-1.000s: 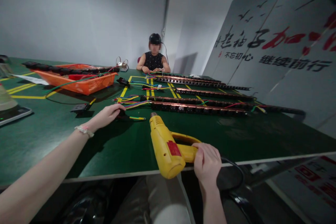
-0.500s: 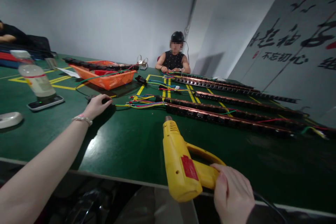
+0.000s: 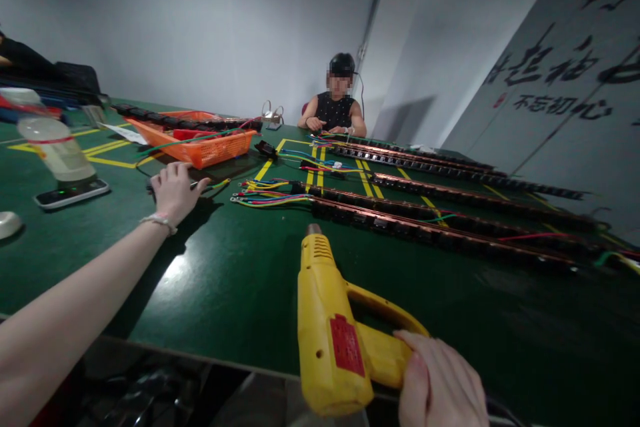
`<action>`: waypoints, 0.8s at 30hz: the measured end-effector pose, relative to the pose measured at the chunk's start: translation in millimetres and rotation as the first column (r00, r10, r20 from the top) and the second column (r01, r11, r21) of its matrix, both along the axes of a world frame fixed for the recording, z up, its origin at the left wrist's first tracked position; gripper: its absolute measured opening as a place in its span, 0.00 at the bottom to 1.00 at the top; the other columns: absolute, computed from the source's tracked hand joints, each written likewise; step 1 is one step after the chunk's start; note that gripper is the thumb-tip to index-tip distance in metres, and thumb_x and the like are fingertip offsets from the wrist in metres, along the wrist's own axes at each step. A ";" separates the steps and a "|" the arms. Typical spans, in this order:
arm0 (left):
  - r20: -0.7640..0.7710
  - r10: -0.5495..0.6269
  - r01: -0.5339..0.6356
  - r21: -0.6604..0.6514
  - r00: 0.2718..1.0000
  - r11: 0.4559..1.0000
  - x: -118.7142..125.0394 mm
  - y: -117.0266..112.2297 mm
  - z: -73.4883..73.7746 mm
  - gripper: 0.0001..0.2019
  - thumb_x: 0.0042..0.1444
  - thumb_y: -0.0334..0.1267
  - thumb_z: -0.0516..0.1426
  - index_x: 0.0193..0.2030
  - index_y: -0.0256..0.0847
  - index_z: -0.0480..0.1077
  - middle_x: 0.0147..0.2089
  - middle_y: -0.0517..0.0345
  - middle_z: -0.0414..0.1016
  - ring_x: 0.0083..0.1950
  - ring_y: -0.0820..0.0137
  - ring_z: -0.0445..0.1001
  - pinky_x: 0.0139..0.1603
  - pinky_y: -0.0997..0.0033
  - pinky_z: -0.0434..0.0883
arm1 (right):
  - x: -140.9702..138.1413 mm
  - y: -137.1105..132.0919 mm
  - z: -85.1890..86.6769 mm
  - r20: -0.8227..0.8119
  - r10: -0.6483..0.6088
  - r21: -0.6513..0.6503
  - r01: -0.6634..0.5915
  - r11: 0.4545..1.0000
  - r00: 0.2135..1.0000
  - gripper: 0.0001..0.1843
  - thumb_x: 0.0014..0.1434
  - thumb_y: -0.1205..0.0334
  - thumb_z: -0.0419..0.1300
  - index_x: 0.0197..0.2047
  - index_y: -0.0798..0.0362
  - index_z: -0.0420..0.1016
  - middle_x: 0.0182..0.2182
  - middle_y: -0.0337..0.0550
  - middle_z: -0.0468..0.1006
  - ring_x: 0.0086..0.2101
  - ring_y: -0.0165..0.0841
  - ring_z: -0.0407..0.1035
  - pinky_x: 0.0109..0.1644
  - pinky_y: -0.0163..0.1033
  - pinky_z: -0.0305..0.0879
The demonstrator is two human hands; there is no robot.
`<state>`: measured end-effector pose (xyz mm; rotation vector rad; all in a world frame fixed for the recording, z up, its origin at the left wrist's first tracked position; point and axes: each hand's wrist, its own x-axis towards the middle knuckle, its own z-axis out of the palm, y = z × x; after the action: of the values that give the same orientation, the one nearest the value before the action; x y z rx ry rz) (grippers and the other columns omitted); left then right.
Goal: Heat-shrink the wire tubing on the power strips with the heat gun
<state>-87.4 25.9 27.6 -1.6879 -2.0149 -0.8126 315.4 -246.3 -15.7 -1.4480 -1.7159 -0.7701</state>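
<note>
My right hand [image 3: 443, 380] is wrapped round the grip of a yellow heat gun [image 3: 333, 333], whose metal nozzle points away from me over the near part of the green table. A red label shows on its body. Further off to the left, my left hand [image 3: 174, 192] lies palm down over a dark piece with thin wires [image 3: 217, 185], its thumb stretched out to the right and its fingers apart. The palm hides most of that piece. To its right lie the coloured wire ends [image 3: 260, 200] of a long black and copper strip [image 3: 400, 223].
An orange basket [image 3: 220, 150] with dark strips across it stands beyond my left hand. A bottle [image 3: 57, 147] and a phone [image 3: 73, 194] are at the left. More long strips [image 3: 450, 199] lie at the right. Across the table sits a person [image 3: 340, 107].
My left hand has spread its fingers and thumb, and the wires by it have shifted away from the strip's wire ends. The heat gun sits slightly further left and lower in view.
</note>
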 end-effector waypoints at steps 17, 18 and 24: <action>0.276 -0.758 0.758 -0.511 0.591 0.405 222.1 113.5 24.2 0.21 0.55 0.46 0.51 0.50 0.37 0.70 0.50 0.56 0.74 0.48 0.68 0.70 0.50 0.74 0.64 | -57.2 9.0 1.0 -0.277 0.021 -0.076 -0.044 0.996 0.961 0.10 0.61 0.67 0.46 0.38 0.51 0.68 0.30 0.41 0.73 0.35 0.34 0.65 0.49 0.47 0.55; 0.298 -0.755 0.761 -0.526 0.584 0.381 222.5 116.7 25.6 0.21 0.54 0.47 0.52 0.50 0.36 0.71 0.49 0.57 0.75 0.47 0.68 0.70 0.49 0.74 0.64 | -57.5 9.2 0.8 -0.285 0.014 -0.083 -0.039 0.996 0.958 0.11 0.61 0.67 0.46 0.38 0.51 0.68 0.30 0.42 0.73 0.35 0.35 0.65 0.49 0.47 0.54; 0.254 -0.785 0.750 -0.554 0.565 0.361 220.3 112.7 26.3 0.29 0.48 0.57 0.57 0.49 0.35 0.70 0.46 0.56 0.76 0.42 0.69 0.70 0.45 0.72 0.65 | -62.4 14.0 0.6 -0.322 0.027 -0.104 -0.063 0.993 0.946 0.11 0.60 0.66 0.45 0.36 0.51 0.67 0.28 0.41 0.71 0.33 0.35 0.64 0.49 0.47 0.53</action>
<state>132.9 138.6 53.9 -3.1328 -1.3914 -0.2868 253.0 -232.3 -15.0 -1.5104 -1.5541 -0.3905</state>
